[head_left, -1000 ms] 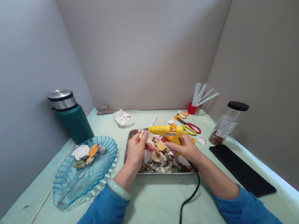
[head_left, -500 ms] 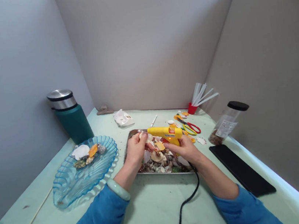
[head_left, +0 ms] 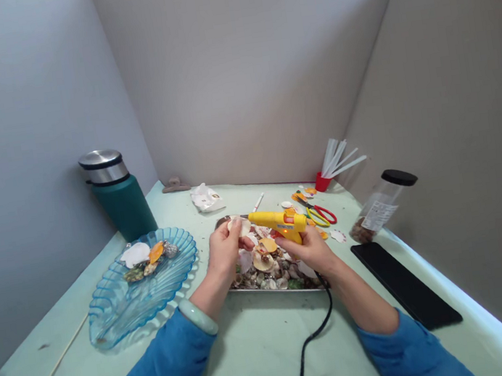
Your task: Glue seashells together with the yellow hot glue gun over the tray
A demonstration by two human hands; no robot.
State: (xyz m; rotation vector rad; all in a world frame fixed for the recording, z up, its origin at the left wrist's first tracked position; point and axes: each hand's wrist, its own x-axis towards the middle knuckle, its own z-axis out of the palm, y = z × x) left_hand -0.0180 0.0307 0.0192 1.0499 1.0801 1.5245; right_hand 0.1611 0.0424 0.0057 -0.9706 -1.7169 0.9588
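Above the tray, my left hand [head_left: 226,247] pinches a pale seashell [head_left: 241,225] between thumb and fingers. My right hand [head_left: 310,249] is wrapped round the handle of a yellow hot glue gun [head_left: 277,220], its nozzle pointing left, close to that shell. A black cord [head_left: 315,331] runs from the gun down over the table. Beneath both hands is a metal tray [head_left: 279,291] heaped with small shells, among them a flat cream shell [head_left: 263,259] and an orange one [head_left: 268,244]. Whether glue is on the held shell I cannot tell.
A blue shell-shaped dish [head_left: 130,310] with several shells lies left, before a green bottle [head_left: 125,205]. On the right are scissors [head_left: 321,214], a red cup [head_left: 322,183] of glue sticks, a tilted clear jar [head_left: 378,210] and a black slab [head_left: 405,284]. Crumpled paper [head_left: 206,198] lies behind.
My left hand has shifted slightly left and turned, so more of the shell shows. The glue gun's nozzle has tipped a little and now stands slightly apart from my left fingers.
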